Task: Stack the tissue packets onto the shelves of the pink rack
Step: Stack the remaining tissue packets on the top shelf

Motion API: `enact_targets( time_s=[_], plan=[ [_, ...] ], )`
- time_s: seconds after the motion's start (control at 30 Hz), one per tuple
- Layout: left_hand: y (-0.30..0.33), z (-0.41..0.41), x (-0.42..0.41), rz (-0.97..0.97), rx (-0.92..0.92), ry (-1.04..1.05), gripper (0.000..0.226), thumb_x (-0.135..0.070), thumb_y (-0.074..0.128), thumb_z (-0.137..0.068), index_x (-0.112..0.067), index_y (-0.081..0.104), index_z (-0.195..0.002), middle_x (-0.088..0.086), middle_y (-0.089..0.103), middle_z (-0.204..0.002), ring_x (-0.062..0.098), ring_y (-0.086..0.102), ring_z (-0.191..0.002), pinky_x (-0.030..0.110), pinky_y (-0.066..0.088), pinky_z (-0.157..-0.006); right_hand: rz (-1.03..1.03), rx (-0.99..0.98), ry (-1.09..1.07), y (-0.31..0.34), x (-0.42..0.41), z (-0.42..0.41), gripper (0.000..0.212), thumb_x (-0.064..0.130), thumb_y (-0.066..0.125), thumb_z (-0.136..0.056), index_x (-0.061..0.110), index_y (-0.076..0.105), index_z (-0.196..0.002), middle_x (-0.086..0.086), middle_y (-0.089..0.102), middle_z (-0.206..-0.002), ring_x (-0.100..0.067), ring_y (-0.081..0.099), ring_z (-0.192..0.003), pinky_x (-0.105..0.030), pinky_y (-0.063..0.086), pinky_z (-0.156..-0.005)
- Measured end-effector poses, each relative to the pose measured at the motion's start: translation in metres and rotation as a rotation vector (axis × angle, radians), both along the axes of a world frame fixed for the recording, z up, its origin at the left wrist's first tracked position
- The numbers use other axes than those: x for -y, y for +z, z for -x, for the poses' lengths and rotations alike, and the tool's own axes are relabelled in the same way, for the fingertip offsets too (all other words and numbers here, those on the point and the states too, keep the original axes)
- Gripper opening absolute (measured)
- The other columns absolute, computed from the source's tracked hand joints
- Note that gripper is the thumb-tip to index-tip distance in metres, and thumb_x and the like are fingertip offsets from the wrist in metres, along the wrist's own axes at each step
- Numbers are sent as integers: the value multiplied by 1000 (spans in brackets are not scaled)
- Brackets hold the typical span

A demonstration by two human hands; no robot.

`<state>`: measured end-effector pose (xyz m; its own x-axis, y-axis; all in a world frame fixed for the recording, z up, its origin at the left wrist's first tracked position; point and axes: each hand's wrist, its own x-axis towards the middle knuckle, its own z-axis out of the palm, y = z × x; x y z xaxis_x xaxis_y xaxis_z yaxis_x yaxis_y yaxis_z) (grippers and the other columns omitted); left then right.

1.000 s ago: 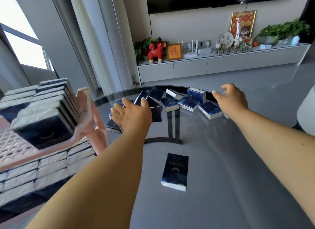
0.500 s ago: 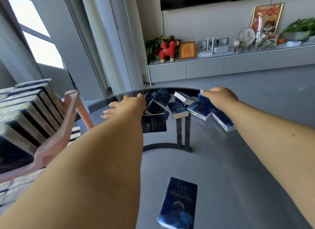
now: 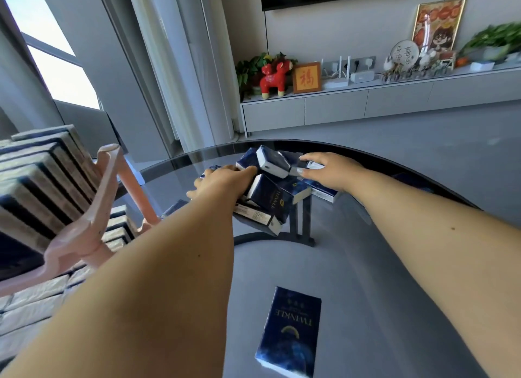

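Hands (image 3: 282, 177) on either side of heaped tissue packets (image 3: 272, 193), fingers touching.

Bright daylight fills the room, entering from a large window (image 3: 56, 65) at the upper left, where the panes are blown out to near white. The glossy glass surface (image 3: 366, 265) carries a soft sheen and pale reflections, with faint glare along its curved far rim. Shadows are gentle and diffuse, darkest beneath the pile of tissue packets (image 3: 270, 191). Wide-angle distortion bends the curtains (image 3: 180, 67) and wall lines and stretches both forearms at the lower edges. The plant (image 3: 496, 39) at the far right looks smeared by motion blur, and the near packets on the pink rack (image 3: 93, 208) at the left are soft.
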<state>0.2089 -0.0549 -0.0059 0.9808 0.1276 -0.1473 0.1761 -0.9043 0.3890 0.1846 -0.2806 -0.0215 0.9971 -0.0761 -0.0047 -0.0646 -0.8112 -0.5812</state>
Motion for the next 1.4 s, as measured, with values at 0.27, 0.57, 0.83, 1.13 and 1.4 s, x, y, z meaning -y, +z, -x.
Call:
enact_targets(
  time_s=[0.27,0.57,0.83,1.13,1.4],
  plan=[
    [4,63,13,34,-5,-137,56,-81,35,-78,-52,52,-124,2,40,-146,35,30,-134,53,23,-107,-11,54,-45,1,-15,50,55,57,59,-82,47,44,-134,10,44,-144,-19,46,-127,-33,39,-100],
    [0,127,0,49,10,-220,54,-71,36,-85,-43,49,-130,2,38,-147,34,32,-134,49,24,-107,-63,31,-56,2,-31,116,48,52,58,-83,45,49,-130,11,48,-139,-18,49,-122,-30,39,-92],
    [-3,189,-27,229,35,-200,47,-64,42,-84,-42,54,-124,-2,51,-134,29,39,-128,47,33,-107,-272,84,-72,-2,-66,178,42,56,55,-84,40,58,-122,16,50,-134,-10,48,-122,-27,36,-100],
    [-2,248,-54,480,49,-190,66,-62,45,-79,-44,34,-142,3,52,-141,32,46,-128,47,40,-105,-338,28,22,2,-97,228,36,59,54,-84,44,62,-115,17,57,-129,-7,49,-121,-32,36,-106],
    [2,276,-62,493,56,-228,63,-67,41,-77,-43,45,-136,3,50,-142,30,39,-132,48,33,-110,-418,-6,90,9,-108,255,52,68,52,-78,41,58,-122,13,56,-132,-9,48,-124,-36,35,-108]
  ],
)
